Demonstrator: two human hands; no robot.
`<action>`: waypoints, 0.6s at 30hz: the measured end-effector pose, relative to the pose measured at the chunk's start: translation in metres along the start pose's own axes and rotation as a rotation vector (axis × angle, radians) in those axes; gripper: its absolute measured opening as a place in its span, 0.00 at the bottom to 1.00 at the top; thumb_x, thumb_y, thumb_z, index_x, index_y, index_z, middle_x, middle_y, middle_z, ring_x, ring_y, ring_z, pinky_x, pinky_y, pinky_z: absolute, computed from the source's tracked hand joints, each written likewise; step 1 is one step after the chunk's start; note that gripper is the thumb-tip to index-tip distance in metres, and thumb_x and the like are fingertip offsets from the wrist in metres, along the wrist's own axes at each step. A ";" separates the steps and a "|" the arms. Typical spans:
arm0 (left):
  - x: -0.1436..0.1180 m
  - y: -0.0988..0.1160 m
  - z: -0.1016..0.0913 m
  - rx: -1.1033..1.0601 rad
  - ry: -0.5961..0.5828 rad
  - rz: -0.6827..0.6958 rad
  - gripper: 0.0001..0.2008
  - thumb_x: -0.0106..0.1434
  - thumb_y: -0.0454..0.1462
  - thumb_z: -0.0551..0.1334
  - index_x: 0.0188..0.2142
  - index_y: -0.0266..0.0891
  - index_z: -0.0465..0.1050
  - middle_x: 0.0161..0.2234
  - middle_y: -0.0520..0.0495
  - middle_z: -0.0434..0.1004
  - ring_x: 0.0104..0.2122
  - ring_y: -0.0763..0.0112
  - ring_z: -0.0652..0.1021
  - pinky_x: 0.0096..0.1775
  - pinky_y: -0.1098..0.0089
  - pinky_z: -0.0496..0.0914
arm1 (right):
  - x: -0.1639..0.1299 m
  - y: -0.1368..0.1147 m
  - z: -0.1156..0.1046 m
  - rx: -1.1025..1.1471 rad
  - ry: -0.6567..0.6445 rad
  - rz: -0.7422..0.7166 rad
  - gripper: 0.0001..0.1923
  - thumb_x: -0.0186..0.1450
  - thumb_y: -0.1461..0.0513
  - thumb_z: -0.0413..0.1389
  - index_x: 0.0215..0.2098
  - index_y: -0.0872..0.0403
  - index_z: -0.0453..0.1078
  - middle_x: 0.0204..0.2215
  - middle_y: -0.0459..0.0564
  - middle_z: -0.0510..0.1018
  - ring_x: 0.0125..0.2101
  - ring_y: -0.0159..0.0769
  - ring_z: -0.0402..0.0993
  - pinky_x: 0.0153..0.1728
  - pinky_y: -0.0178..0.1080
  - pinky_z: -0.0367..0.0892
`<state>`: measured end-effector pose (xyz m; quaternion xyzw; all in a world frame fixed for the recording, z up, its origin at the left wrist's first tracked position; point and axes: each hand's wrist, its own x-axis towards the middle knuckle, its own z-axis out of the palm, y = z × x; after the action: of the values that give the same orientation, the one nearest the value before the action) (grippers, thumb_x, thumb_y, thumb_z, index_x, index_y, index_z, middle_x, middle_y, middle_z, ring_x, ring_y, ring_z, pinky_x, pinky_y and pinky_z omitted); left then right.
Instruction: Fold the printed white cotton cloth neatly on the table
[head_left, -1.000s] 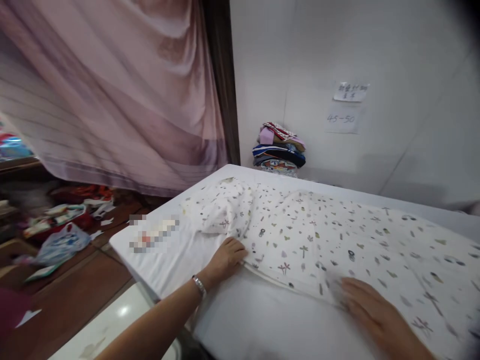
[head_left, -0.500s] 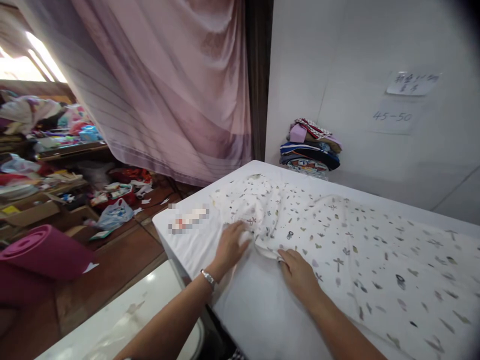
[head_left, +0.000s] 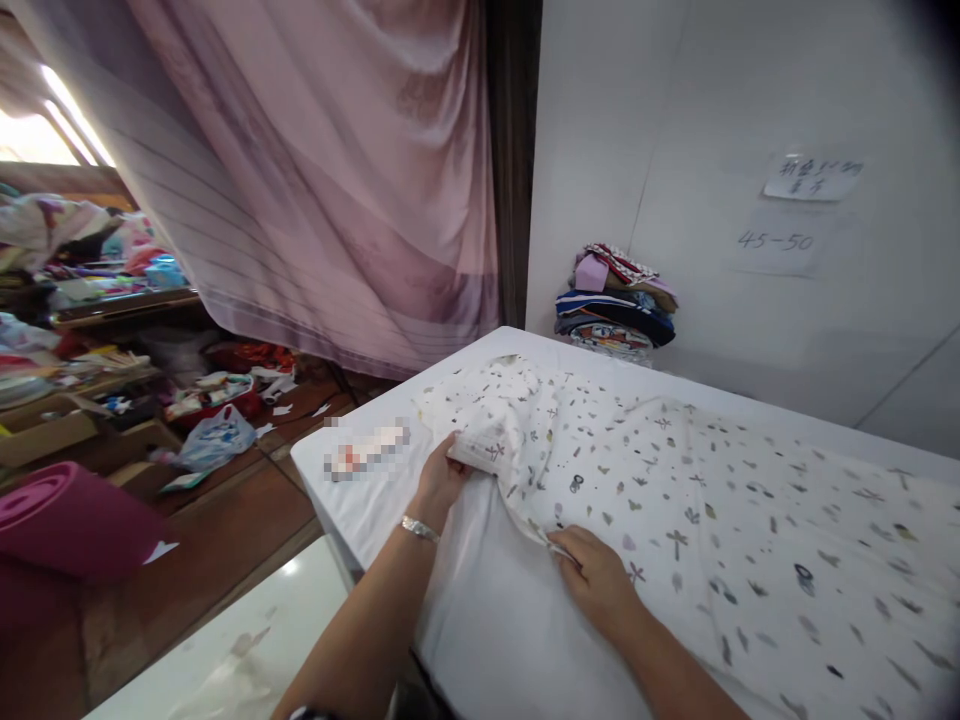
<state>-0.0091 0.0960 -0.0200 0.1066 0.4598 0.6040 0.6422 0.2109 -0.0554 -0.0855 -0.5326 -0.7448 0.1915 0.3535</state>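
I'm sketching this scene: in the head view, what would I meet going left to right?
Maroon roll → blue plastic bag → left hand → right hand → paper notes on the wall.

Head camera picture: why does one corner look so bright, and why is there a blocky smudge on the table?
In the head view, daylight behind the pink curtain blows out the upper left corner. The blocky patch on the white table is pixelation, not dirt. The wall note is too soft to read, and the upper right corner darkens. The left hand and right hand on the printed cloth look fairly sharp.
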 end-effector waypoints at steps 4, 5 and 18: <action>0.011 0.004 0.001 0.062 0.098 0.134 0.01 0.58 0.30 0.61 0.32 0.33 0.71 0.27 0.47 0.75 0.24 0.73 0.74 0.26 0.74 0.69 | 0.001 -0.001 -0.001 0.030 -0.018 0.004 0.16 0.62 0.64 0.47 0.43 0.49 0.73 0.37 0.49 0.77 0.40 0.41 0.73 0.42 0.42 0.69; 0.014 0.005 0.003 0.076 0.111 0.161 0.03 0.57 0.30 0.62 0.33 0.34 0.71 0.28 0.47 0.75 0.24 0.73 0.74 0.26 0.74 0.69 | 0.001 -0.001 -0.001 0.042 -0.017 0.006 0.16 0.62 0.64 0.47 0.43 0.48 0.73 0.37 0.49 0.77 0.40 0.41 0.73 0.43 0.43 0.69; 0.033 0.037 0.036 0.217 0.080 0.156 0.07 0.51 0.26 0.64 0.31 0.33 0.73 0.23 0.48 0.75 0.24 0.70 0.76 0.31 0.70 0.74 | 0.002 -0.002 0.000 0.098 0.000 0.022 0.15 0.61 0.63 0.48 0.42 0.47 0.72 0.35 0.49 0.77 0.38 0.42 0.73 0.41 0.44 0.69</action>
<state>-0.0134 0.1494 0.0103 0.1869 0.5380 0.6025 0.5592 0.2091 -0.0543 -0.0832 -0.5225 -0.7288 0.2317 0.3770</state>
